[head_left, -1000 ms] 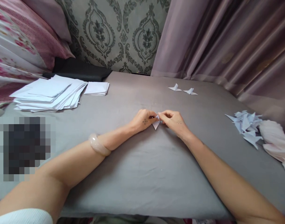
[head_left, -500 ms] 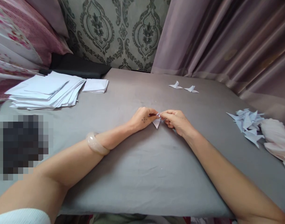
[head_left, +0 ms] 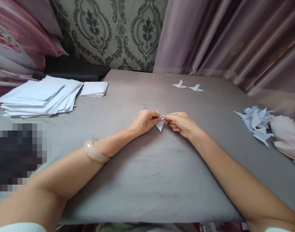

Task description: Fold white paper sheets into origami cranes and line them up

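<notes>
A small folded paper piece is pinched between both hands above the middle of the grey-covered table. My left hand grips its left side between thumb and fingers. From the right, my right hand pinches its upper part, with the other fingers curled under. A pointed triangular flap hangs down below the fingertips; the rest of the paper is hidden by the fingers. Farther back stand two folded paper birds, the left one and the right one, nearly touching each other.
At the right lies a heap of folded paper birds beside a pale pink cloth. A large stack of white paper and a smaller stack sit at the back left, near a black cloth. Curtains hang behind.
Both hands still pinch the folded paper, and the right fingertips have shifted slightly along its top. The whole view has turned a little.
</notes>
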Tool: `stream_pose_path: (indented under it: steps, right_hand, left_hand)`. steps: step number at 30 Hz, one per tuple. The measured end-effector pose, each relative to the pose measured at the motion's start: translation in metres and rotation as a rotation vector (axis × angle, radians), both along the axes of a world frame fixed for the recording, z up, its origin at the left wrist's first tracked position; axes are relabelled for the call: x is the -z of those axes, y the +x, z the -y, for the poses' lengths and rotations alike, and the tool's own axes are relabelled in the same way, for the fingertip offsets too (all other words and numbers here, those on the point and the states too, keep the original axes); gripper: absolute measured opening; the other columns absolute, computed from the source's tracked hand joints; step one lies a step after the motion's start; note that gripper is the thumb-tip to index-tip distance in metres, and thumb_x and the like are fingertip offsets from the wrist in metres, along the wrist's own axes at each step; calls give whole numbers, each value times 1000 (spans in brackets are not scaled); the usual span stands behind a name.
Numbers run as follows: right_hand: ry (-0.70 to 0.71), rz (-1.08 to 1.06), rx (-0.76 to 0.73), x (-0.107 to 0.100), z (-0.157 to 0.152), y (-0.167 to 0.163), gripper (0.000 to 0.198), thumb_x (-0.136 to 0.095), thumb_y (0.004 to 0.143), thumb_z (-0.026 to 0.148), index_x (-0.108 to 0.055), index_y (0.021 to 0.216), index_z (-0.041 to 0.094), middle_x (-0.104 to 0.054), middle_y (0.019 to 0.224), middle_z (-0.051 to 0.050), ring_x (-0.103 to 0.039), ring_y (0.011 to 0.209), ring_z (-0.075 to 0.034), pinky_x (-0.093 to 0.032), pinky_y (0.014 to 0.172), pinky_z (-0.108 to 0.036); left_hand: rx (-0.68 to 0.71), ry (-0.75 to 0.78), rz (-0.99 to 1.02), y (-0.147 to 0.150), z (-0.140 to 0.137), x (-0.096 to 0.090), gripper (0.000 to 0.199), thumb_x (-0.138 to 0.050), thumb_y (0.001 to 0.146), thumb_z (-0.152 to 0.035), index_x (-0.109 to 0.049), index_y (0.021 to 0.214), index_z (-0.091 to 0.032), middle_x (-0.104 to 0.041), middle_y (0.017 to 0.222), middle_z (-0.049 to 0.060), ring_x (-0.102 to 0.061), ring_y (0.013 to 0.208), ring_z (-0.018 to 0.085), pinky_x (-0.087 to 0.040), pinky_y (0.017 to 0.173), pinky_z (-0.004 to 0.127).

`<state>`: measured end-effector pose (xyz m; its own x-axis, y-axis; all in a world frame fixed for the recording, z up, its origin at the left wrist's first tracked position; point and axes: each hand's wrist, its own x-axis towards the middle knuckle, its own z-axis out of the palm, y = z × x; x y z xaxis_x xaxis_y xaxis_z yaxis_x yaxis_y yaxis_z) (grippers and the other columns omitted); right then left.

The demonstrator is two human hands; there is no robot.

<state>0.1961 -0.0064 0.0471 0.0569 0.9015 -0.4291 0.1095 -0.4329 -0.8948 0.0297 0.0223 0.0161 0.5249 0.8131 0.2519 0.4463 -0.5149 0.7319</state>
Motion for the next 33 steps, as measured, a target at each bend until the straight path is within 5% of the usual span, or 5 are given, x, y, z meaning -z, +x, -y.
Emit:
stream_pose_path:
  steps: [33]
  right_hand:
    - [-12, -75, -119, 10, -8, 15, 16, -68, 71, 16, -57, 59, 13, -51, 62, 1, -35, 43, -1, -16, 32, -13]
  left_hand:
    - [-72, -87, 15, 1, -2, 6, 23, -59, 83, -37, -75, 85, -19, -70, 71, 0, -56, 62, 12, -41, 59, 21]
